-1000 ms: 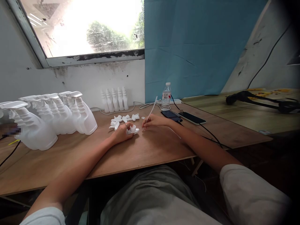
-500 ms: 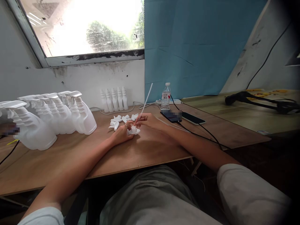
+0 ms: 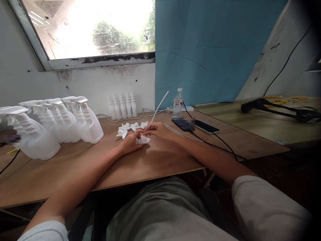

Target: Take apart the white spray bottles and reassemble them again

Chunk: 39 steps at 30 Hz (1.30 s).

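Note:
My left hand (image 3: 130, 142), with a ring on one finger, is closed on a small white plastic part (image 3: 143, 139) just above the wooden table (image 3: 125, 167). Pinched in the fingers of my right hand (image 3: 156, 130) is a thin white tube (image 3: 159, 106). Its free end points up and to the right, and its lower end meets the white part between my hands. Several similar white parts (image 3: 122, 133) lie loose just behind my left hand. A few more thin tubes (image 3: 185, 134) lie beside my right forearm.
Large white spray bottles (image 3: 86, 124) crowd the left side. Several slim white bottles (image 3: 122, 106) stand by the wall. A water bottle (image 3: 177, 103), a dark phone (image 3: 183, 124), another phone (image 3: 207, 126) and cables are at the right. A blurred hand shows at the far left edge.
The upper end of the tube has tilted to the right and slightly down. My right hand has shifted a little; my left hand stays nearly in place.

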Each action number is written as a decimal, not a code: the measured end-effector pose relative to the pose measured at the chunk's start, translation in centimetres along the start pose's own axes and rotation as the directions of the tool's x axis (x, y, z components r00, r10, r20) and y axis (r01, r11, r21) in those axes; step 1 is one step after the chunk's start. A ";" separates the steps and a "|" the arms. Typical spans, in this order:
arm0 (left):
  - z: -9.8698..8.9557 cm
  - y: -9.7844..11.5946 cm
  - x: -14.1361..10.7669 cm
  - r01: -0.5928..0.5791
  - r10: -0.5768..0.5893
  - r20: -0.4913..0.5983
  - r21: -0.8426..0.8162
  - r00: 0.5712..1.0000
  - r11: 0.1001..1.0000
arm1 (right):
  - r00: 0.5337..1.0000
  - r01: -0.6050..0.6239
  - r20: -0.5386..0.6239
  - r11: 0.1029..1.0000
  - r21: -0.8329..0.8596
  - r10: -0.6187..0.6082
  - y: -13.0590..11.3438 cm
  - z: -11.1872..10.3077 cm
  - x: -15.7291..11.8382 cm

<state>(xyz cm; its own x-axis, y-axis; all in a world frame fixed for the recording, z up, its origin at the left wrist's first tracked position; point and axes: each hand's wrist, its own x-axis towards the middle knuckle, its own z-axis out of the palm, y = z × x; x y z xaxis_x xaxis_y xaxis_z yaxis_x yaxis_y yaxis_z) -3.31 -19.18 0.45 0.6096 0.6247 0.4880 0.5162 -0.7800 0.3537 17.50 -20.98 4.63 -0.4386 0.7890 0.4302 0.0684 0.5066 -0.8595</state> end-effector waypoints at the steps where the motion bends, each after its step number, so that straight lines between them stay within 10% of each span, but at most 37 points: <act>1: 0.0 0.0 0.0 -0.002 0.002 -0.001 0.001 1.000 1.000 | 1.000 0.005 0.006 1.000 -0.004 -0.005 0.0 0.0 0.0; 10: 0.2 -0.3 0.0 -0.009 0.009 -0.007 0.001 1.000 1.000 | 0.999 0.028 -0.017 0.998 -0.051 -0.029 1.6 0.1 0.5; 19: -0.1 -0.4 0.2 0.030 -0.031 -0.005 -0.067 1.000 0.997 | 0.981 0.182 0.023 0.871 -0.457 -0.193 0.5 0.3 0.5; 39: -0.2 -0.2 0.3 0.068 -0.067 0.011 -0.182 0.998 0.981 | 0.990 0.102 0.141 0.807 -0.581 -0.023 1.1 0.7 2.1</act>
<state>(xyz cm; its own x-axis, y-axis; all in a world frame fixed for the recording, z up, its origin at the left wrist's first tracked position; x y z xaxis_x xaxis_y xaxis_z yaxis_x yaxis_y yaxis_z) -3.36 -18.80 0.73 0.5798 0.6762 0.4545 0.4384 -0.7291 0.5256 16.04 -18.97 4.41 -0.5620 0.7201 0.4070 0.5315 0.6914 -0.4893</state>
